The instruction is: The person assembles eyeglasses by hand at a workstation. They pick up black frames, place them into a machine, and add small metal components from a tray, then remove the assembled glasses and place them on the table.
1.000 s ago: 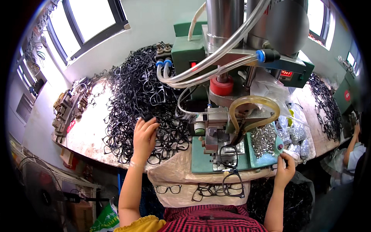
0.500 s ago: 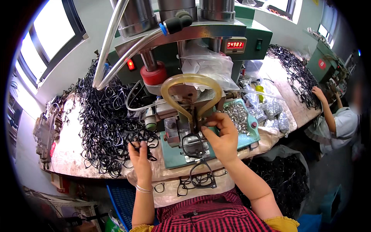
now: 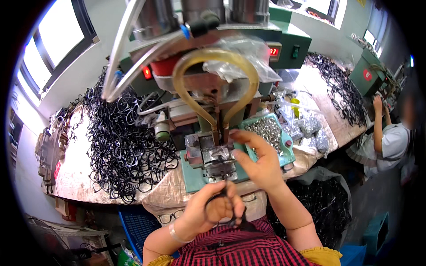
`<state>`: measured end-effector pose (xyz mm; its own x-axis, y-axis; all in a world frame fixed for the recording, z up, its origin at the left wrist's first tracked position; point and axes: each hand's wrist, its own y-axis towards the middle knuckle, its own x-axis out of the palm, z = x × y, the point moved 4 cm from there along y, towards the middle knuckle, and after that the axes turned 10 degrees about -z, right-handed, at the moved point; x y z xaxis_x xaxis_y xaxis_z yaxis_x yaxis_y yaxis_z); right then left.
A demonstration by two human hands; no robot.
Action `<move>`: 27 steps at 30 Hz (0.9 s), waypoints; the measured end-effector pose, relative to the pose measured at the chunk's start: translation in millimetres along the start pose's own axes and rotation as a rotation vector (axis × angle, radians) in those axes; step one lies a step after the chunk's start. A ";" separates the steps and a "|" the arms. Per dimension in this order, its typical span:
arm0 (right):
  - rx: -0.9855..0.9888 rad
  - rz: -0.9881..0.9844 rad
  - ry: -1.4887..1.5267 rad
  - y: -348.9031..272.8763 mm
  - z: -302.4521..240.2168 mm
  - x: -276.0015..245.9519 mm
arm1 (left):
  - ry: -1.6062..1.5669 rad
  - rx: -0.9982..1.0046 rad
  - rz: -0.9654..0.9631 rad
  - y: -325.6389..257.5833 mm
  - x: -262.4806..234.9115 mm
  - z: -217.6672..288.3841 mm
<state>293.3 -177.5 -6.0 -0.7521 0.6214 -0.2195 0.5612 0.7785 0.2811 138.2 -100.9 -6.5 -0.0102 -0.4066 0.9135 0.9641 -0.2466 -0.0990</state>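
Note:
My left hand (image 3: 217, 206), low in front of the machine, has its fingers curled round a black eyeglass frame (image 3: 234, 219), mostly hidden by the hand. A metal fixture (image 3: 218, 156) stands just beyond it on a green base (image 3: 190, 179). No frame lies in the fixture. At its right side is my right hand (image 3: 262, 164), thumb and forefinger stretched apart and nothing visible between them. A yellowish tube loop (image 3: 254, 73) hangs over the fixture, its two ends pointing down close to my right fingertips. The press head (image 3: 195, 80) above is blurred.
Black eyeglass frames lie in a large pile (image 3: 124, 146) at left. Small metal parts fill a green tray (image 3: 287, 148) at right, near bagged parts (image 3: 310, 126). More frames (image 3: 171, 216) rest on the cloth. A co-worker (image 3: 388, 137) sits far right beside another machine (image 3: 370, 75).
My left hand has moved from the pile to before the fixture with a frame. The frame that lay in the fixture has left it. The press head and tube loop have risen; my right fingers have spread.

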 end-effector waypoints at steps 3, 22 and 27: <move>-0.005 0.269 -0.813 -1.5 43.9 -43.0 | 0.043 0.079 -0.041 20.7 -22.3 -4.6; -0.005 0.463 -0.563 -26.9 105.1 -79.1 | 0.697 0.552 0.613 -103.8 -81.4 32.4; -0.004 0.378 -0.402 -10.7 82.5 -66.2 | 2.017 1.019 1.090 -140.4 -20.1 130.3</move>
<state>365.6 -219.7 -71.5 -0.3064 0.8432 -0.4418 0.7647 0.4944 0.4133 37.6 56.5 40.4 0.7797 -0.1400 -0.6103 0.5764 0.5416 0.6120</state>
